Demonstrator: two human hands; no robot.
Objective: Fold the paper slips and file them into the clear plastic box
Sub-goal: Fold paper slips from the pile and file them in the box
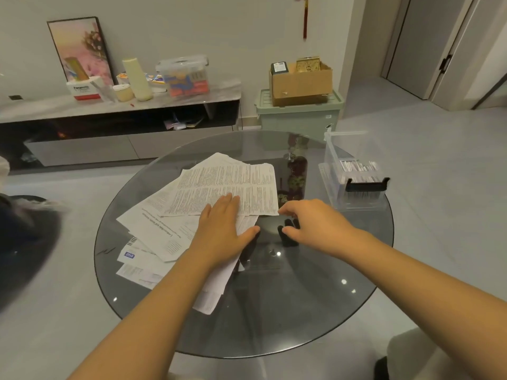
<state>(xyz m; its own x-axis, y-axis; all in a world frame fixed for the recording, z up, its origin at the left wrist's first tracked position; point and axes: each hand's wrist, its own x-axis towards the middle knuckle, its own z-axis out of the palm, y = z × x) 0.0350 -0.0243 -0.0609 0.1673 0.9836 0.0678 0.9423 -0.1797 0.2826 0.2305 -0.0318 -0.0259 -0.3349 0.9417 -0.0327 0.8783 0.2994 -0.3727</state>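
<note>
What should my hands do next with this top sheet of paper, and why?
Probably lift the near right corner and fold the top sheet over. The left hand lies flat on it, pinning it to the paper pile, while the right hand pinches that corner at the edge. The sheet is still unfolded, and the clear plastic box waits open at the table's right side.

We see white paper slips (227, 185) densely printed in black text, one lower slip (129, 255) bearing a blue label, on a smoky grey glass table (301, 311). The clear plastic box (354, 174) carries a black latch (366, 185). Beyond stand a pale green bin (299, 113) and brown carton (300, 83).
</note>
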